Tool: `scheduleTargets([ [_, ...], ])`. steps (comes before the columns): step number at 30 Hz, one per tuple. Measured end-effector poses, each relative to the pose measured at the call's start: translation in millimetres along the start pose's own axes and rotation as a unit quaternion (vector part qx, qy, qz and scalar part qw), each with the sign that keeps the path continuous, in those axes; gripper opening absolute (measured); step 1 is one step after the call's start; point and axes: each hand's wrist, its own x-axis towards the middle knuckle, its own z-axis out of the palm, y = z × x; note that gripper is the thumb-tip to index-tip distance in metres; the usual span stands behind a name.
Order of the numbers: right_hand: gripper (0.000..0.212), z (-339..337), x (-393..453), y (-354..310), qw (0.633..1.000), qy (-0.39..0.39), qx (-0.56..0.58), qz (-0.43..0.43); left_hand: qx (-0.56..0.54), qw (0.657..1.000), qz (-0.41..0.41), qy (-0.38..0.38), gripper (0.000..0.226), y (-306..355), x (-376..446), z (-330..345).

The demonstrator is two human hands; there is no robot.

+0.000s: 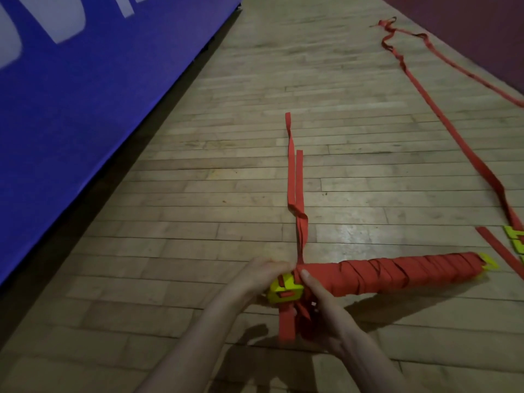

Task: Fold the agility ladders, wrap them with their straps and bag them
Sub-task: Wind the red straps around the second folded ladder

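Note:
A folded agility ladder (pixel 391 275) lies across the wooden floor, its yellow rungs stacked and wound in red strap along most of its length. Yellow rung ends (pixel 283 290) stick out at its left end. My left hand (pixel 262 275) curls over that left end from behind. My right hand (pixel 317 299) grips the red strap right beside the yellow ends, thumb on the wrapped bundle. Two loose strap tails (pixel 295 180) run away from the bundle over the floor, and another short piece of strap (pixel 286 324) hangs below my hands.
A second ladder lies unfolded at the right: its long red straps (pixel 442 120) trail far up the floor, with yellow rungs (pixel 514 239) at the right edge. A blue padded wall (pixel 85 109) borders the floor on the left, a dark red wall (pixel 482 29) at the top right.

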Motion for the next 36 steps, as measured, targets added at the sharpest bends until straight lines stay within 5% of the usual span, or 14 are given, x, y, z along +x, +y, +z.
scheduleTargets([
  [2, 0.050, -2, 2, -2, 1.000, 0.005, -0.013, -0.016, -0.030, 0.996, -0.060, -0.051, 0.028, 1, 1, -1],
  [11, 0.079, -12, -2, -9, 0.984, 0.021, -0.143, -0.106, -0.211, 0.973, -0.090, -0.025, 0.025, 6, 4, 1],
  [21, 0.066, -10, -3, -7, 0.985, 0.043, -0.163, -0.034, -0.266, 0.962, -0.054, -0.026, 0.023, -13, 5, 14],
  [26, 0.058, -13, -6, -8, 0.984, 0.064, -0.164, -0.015, -0.251, 0.959, -0.123, -0.057, 0.021, -11, 2, 16],
  [30, 0.046, -10, -5, -10, 0.995, 0.045, -0.087, -0.036, -0.351, 0.926, -0.111, -0.087, 0.009, -7, 1, 16],
  [32, 0.041, -9, -3, -12, 0.998, 0.034, -0.044, -0.041, -0.399, 0.903, -0.077, -0.139, 0.022, -7, -4, 10],
  [34, 0.040, -11, 0, -15, 0.998, 0.024, -0.033, -0.045, -0.318, 0.936, -0.020, -0.147, 0.049, -11, -6, 6],
  [36, 0.039, -12, 1, -14, 0.996, 0.040, -0.051, -0.058, -0.141, 0.987, 0.038, -0.063, 0.066, -16, -4, 7],
])
